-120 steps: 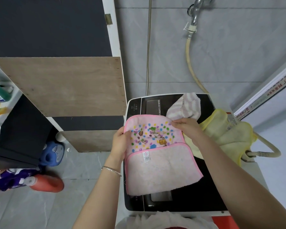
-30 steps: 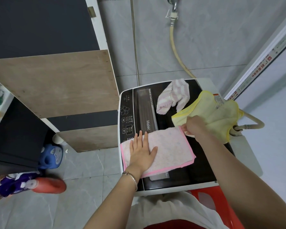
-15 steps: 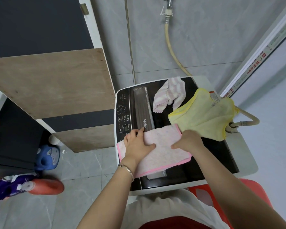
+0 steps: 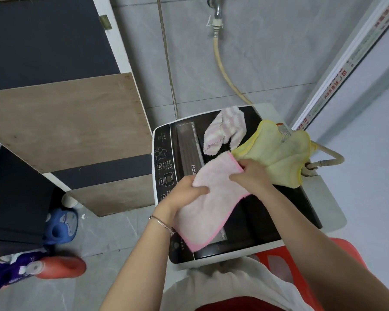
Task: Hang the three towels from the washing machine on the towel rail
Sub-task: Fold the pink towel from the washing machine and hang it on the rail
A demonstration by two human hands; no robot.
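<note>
Pose | left hand (image 4: 184,195) fingers grip pink towel (image 4: 211,213) | right hand (image 4: 250,173) fingers pinch its edge

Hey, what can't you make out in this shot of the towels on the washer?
Towel rail: outside the head view's frame.
Washer panel labels: too small to read.
Pink towel, top edge: partly covered by left hand and right hand gripping it.
Yellow towel, near corner: behind the right hand.

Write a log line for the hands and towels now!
left hand: grips pink towel | right hand: pinches its upper edge | striped towel, yellow towel: on washing machine
</note>
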